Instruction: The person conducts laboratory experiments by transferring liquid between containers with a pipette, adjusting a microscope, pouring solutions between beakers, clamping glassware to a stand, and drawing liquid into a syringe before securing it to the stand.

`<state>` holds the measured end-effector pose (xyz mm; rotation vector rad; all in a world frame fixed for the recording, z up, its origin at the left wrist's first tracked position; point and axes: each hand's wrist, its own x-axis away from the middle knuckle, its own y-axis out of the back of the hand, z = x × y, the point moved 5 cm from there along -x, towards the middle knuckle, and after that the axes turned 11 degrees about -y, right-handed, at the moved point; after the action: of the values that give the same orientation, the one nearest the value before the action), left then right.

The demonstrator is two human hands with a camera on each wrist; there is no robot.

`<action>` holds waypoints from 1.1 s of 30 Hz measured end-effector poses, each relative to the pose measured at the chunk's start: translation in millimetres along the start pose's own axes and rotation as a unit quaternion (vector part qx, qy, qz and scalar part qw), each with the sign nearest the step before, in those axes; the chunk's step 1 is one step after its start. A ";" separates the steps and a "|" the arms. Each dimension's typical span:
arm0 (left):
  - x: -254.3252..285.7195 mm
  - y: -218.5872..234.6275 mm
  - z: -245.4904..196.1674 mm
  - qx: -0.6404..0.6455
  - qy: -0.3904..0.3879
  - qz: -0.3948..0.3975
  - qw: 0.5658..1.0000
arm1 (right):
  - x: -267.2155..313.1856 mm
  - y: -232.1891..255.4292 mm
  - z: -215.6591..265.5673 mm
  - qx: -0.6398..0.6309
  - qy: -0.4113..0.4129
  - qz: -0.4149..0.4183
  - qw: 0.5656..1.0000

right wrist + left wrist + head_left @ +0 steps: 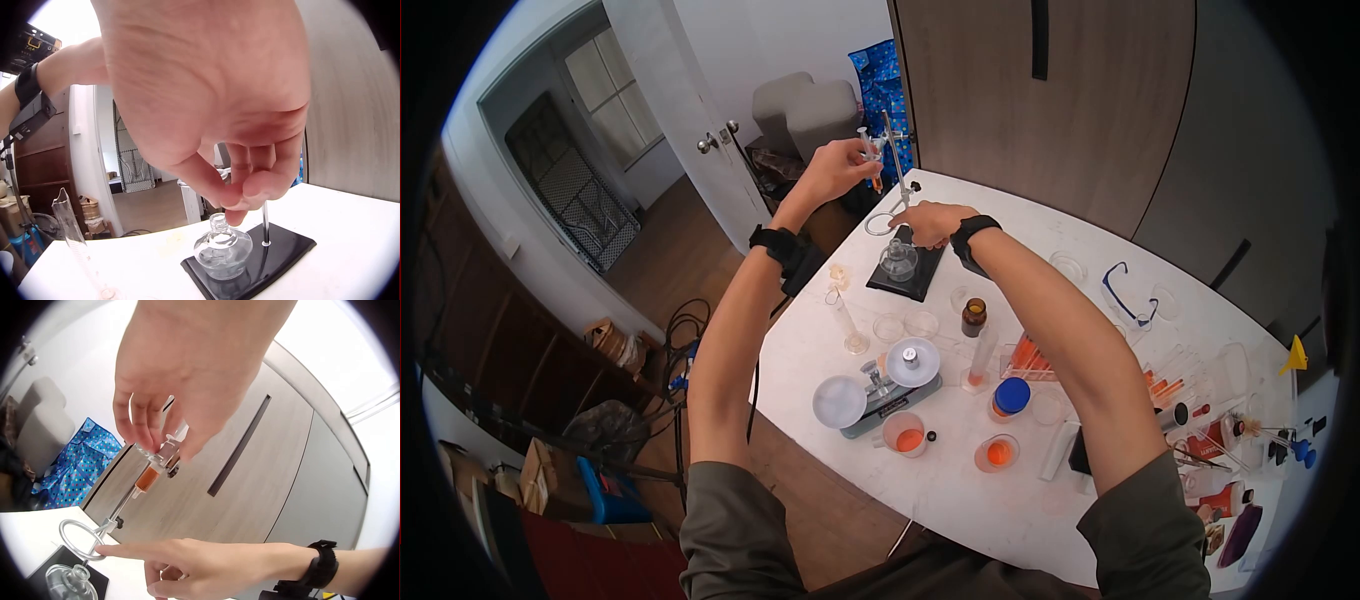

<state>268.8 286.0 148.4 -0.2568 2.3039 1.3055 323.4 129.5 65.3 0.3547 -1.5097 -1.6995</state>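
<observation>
My left hand (pixel 838 170) grips a syringe (pixel 147 479) with orange liquid in its barrel, held nozzle down beside the upper part of a stand's metal rod (pixel 894 150). Lower on the rod sits a metal ring (pixel 64 531). My right hand (pixel 935 222) is at that ring, its index finger straight with the tip right at the ring's edge; the other fingers bend in below. Under the ring, a round clear glass flask (pixel 222 256) stands upright on the black stand base (pixel 281 250). Colourless liquid shows in the flask.
A measuring cylinder (pixel 847 325) and a balance (pixel 890 400) stand nearer me on the white table. Beyond them are a brown bottle (pixel 973 318), a blue-lidded jar (pixel 1010 397), beakers with orange contents (pixel 998 454) and safety glasses (pixel 1128 298). A cabinet (pixel 1050 120) stands behind.
</observation>
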 end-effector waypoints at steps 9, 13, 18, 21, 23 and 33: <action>1.0 3.0 4.4 0.007 -0.029 -0.006 1.000 | -1.0 0.4 -3.0 0.016 -0.005 -0.006 1.000; 8.6 6.1 -6.0 -0.010 0.001 0.015 1.000 | 1.5 -1.0 -2.4 0.017 -0.001 -0.001 1.000; 8.9 5.8 1.1 -0.017 0.017 0.011 1.000 | 7.2 0.1 -1.2 0.031 -0.003 -0.002 1.000; 9.7 9.0 -7.3 -0.008 0.025 0.015 1.000 | 8.5 1.0 -2.3 0.034 0.000 -0.008 0.999; 10.5 10.2 -8.8 0.000 0.029 0.015 0.999 | 9.3 -0.8 -3.3 0.019 -0.002 0.007 1.000; 10.5 3.9 12.3 0.009 0.012 -0.018 1.000 | 16.0 2.7 -3.8 0.058 0.005 -0.027 0.998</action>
<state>262.0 299.2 140.9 -0.3089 2.3189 1.2703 317.0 115.5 71.6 0.4681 -1.6074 -1.6525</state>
